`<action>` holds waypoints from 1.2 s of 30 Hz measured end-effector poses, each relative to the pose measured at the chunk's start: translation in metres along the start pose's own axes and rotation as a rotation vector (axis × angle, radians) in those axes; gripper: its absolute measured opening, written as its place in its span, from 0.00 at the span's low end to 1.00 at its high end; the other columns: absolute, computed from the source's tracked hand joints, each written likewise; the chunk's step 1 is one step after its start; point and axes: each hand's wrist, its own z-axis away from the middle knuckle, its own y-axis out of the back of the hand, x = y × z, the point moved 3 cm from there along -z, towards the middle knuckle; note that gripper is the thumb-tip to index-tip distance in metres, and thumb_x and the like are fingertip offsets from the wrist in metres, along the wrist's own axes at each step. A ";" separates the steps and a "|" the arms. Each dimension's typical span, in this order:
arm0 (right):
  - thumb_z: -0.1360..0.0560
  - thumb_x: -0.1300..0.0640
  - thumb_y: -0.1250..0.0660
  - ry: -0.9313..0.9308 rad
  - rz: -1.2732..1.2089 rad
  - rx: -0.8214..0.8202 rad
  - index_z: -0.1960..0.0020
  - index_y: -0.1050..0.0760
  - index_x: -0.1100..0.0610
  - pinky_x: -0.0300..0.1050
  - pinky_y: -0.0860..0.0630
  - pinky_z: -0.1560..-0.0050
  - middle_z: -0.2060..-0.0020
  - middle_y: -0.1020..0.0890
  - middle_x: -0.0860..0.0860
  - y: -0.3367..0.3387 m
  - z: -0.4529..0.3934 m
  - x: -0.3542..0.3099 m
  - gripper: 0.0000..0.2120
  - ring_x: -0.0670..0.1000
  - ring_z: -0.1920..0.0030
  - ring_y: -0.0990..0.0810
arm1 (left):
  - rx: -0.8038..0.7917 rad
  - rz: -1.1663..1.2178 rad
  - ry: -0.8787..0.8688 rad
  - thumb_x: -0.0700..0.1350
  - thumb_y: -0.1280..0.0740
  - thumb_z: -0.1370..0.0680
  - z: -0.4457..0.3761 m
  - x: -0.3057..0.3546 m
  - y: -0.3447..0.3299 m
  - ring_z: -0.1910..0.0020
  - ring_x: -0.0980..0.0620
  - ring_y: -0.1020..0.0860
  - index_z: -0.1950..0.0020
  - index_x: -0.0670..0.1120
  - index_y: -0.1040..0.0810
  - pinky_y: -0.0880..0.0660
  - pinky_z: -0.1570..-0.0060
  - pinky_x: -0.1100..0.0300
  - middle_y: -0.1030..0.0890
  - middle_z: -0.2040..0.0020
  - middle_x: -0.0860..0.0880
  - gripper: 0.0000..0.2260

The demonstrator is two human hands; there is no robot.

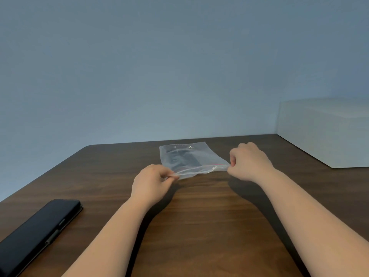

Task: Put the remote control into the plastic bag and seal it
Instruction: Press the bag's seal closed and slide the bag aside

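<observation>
A clear plastic bag (201,156) with a red zip strip lies on the dark wooden table (199,216). A dark remote control (182,157) shows through the plastic, inside the bag. My left hand (149,182) pinches the bag's near left corner at the zip edge. At the near right corner, my right hand (248,161) pinches the same edge. The zip edge is stretched between both hands, slightly lifted off the table.
A black phone in a case (38,234) lies at the table's near left. A white box (323,132) stands at the back right against the blue-grey wall. The table's far edge runs just behind the bag.
</observation>
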 end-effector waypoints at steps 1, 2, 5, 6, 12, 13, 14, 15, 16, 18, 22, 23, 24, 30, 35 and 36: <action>0.29 0.56 0.36 -0.007 0.017 -0.020 0.59 0.27 0.53 0.47 0.29 0.55 0.56 0.26 0.51 0.001 0.001 0.000 0.01 0.54 0.48 0.30 | 0.034 0.098 0.027 0.50 0.30 0.28 0.000 0.000 0.002 0.55 0.56 0.23 0.59 0.50 0.17 0.26 0.52 0.58 0.17 0.57 0.54 0.05; 0.30 0.56 0.36 -0.015 0.033 -0.042 0.58 0.27 0.53 0.48 0.29 0.55 0.55 0.26 0.52 0.003 0.002 0.000 0.02 0.55 0.48 0.30 | 0.063 0.202 0.051 0.48 0.28 0.29 0.000 0.001 0.004 0.55 0.56 0.21 0.60 0.50 0.17 0.26 0.51 0.59 0.16 0.59 0.54 0.03; 0.29 0.57 0.37 -0.014 0.062 -0.084 0.54 0.29 0.52 0.48 0.31 0.54 0.51 0.24 0.52 0.007 0.003 0.002 0.05 0.54 0.49 0.31 | 0.072 0.448 0.103 0.45 0.27 0.29 0.001 0.002 0.009 0.58 0.57 0.19 0.61 0.51 0.16 0.24 0.53 0.61 0.16 0.61 0.54 0.01; 0.29 0.57 0.36 0.014 0.054 -0.069 0.52 0.30 0.50 0.49 0.31 0.53 0.49 0.23 0.52 0.008 0.003 0.001 0.07 0.54 0.49 0.31 | 0.058 0.494 0.107 0.45 0.27 0.29 0.001 0.002 0.009 0.59 0.56 0.19 0.60 0.51 0.16 0.23 0.53 0.59 0.15 0.61 0.53 0.01; 0.26 0.43 0.34 0.410 -0.103 0.053 0.33 0.29 0.46 0.53 0.36 0.35 0.38 0.22 0.47 -0.006 0.012 -0.047 0.22 0.51 0.35 0.29 | 0.015 0.509 0.020 0.42 0.28 0.29 0.004 0.008 0.004 0.59 0.55 0.17 0.60 0.57 0.18 0.20 0.53 0.58 0.15 0.62 0.53 0.08; 0.25 0.43 0.36 0.437 -0.110 0.076 0.36 0.27 0.46 0.52 0.35 0.36 0.41 0.20 0.47 -0.010 0.013 -0.053 0.19 0.51 0.37 0.27 | 0.020 0.507 0.019 0.42 0.28 0.29 0.004 0.008 0.004 0.61 0.55 0.17 0.62 0.57 0.18 0.21 0.55 0.59 0.15 0.65 0.53 0.08; 0.24 0.45 0.37 0.458 -0.113 0.105 0.41 0.24 0.47 0.51 0.34 0.38 0.45 0.18 0.47 -0.014 0.013 -0.057 0.14 0.50 0.42 0.25 | 0.022 0.504 0.018 0.42 0.28 0.29 0.003 0.007 0.004 0.62 0.56 0.18 0.63 0.57 0.18 0.21 0.57 0.60 0.15 0.67 0.53 0.09; 0.23 0.47 0.37 0.469 -0.128 0.126 0.47 0.21 0.49 0.50 0.32 0.40 0.51 0.17 0.47 -0.015 0.013 -0.060 0.10 0.50 0.47 0.23 | 0.020 0.497 0.012 0.42 0.27 0.29 0.003 0.007 0.004 0.63 0.56 0.18 0.65 0.57 0.18 0.22 0.59 0.62 0.16 0.68 0.54 0.09; 0.22 0.49 0.38 0.471 -0.155 0.138 0.51 0.20 0.50 0.49 0.31 0.43 0.54 0.16 0.46 -0.016 0.013 -0.061 0.09 0.50 0.51 0.22 | 0.020 0.493 0.005 0.42 0.27 0.29 0.003 0.008 0.004 0.63 0.57 0.19 0.65 0.57 0.18 0.23 0.60 0.64 0.16 0.68 0.55 0.09; 0.22 0.51 0.37 0.468 -0.218 0.138 0.51 0.18 0.49 0.47 0.30 0.45 0.56 0.15 0.46 -0.017 0.013 -0.059 0.09 0.50 0.53 0.21 | 0.027 0.491 -0.014 0.42 0.27 0.30 0.003 0.010 0.005 0.63 0.60 0.19 0.64 0.56 0.17 0.25 0.60 0.69 0.16 0.66 0.56 0.08; 0.22 0.51 0.37 0.451 -0.279 0.118 0.47 0.17 0.50 0.46 0.29 0.44 0.54 0.14 0.47 -0.016 0.013 -0.057 0.10 0.49 0.52 0.20 | 0.034 0.459 -0.054 0.43 0.26 0.30 0.002 0.012 0.005 0.59 0.62 0.19 0.61 0.52 0.16 0.25 0.59 0.74 0.15 0.61 0.56 0.04; 0.22 0.51 0.37 0.447 -0.293 0.116 0.47 0.18 0.50 0.46 0.29 0.43 0.53 0.14 0.47 -0.015 0.014 -0.058 0.11 0.49 0.51 0.20 | 0.035 0.454 -0.056 0.43 0.27 0.30 0.003 0.012 0.006 0.59 0.62 0.19 0.61 0.52 0.15 0.25 0.59 0.74 0.15 0.61 0.56 0.03; 0.22 0.51 0.37 0.443 -0.304 0.116 0.46 0.18 0.50 0.47 0.29 0.42 0.52 0.14 0.47 -0.014 0.015 -0.059 0.11 0.49 0.50 0.21 | 0.036 0.447 -0.059 0.43 0.27 0.30 0.003 0.012 0.006 0.59 0.62 0.19 0.61 0.52 0.15 0.25 0.59 0.73 0.15 0.61 0.56 0.03; 0.22 0.49 0.37 0.421 -0.352 0.092 0.44 0.19 0.49 0.48 0.29 0.39 0.49 0.15 0.47 -0.015 0.018 -0.067 0.11 0.47 0.47 0.22 | 0.030 0.408 -0.073 0.44 0.27 0.30 0.003 0.010 0.006 0.61 0.61 0.20 0.62 0.54 0.16 0.26 0.62 0.73 0.15 0.62 0.56 0.04; 0.22 0.49 0.37 0.413 -0.362 0.096 0.43 0.19 0.48 0.46 0.32 0.40 0.48 0.15 0.47 -0.017 0.018 -0.070 0.12 0.47 0.46 0.23 | 0.021 0.392 -0.108 0.44 0.27 0.29 0.002 0.011 0.005 0.60 0.60 0.19 0.62 0.53 0.16 0.26 0.60 0.72 0.15 0.62 0.55 0.04; 0.22 0.49 0.37 0.415 -0.367 0.099 0.43 0.19 0.48 0.46 0.32 0.40 0.48 0.15 0.47 -0.018 0.018 -0.070 0.11 0.47 0.46 0.23 | 0.019 0.388 -0.117 0.43 0.28 0.29 0.002 0.011 0.005 0.59 0.59 0.19 0.61 0.52 0.16 0.25 0.58 0.71 0.15 0.61 0.54 0.04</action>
